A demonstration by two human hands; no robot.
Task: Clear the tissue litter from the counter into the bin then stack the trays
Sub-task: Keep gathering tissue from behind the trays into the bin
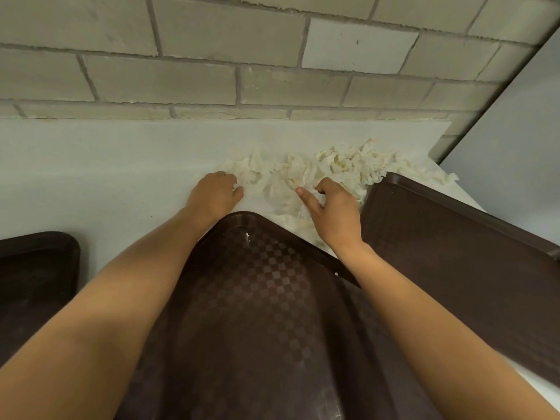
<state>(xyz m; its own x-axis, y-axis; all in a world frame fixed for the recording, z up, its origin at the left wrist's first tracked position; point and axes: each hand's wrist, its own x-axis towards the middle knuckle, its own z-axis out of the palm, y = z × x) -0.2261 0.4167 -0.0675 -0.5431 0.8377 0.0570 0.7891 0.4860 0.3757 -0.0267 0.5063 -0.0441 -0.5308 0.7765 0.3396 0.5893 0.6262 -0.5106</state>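
Note:
A heap of crumpled white tissue litter [333,168] lies on the white counter [106,165] near the back wall, spreading to the right. My left hand [216,195] rests palm down at the heap's left edge, fingers curled onto tissue. My right hand [330,210] is closed around a wad of tissue at the heap's front. Three dark brown trays lie on the counter: one in the middle [260,298] under my forearms, one at the right [448,253], one at the left [36,283]. No bin is in view.
A tiled brick-pattern wall [212,56] rises directly behind the counter. A grey panel [515,140] stands at the right end. Small tissue crumbs dot the middle tray.

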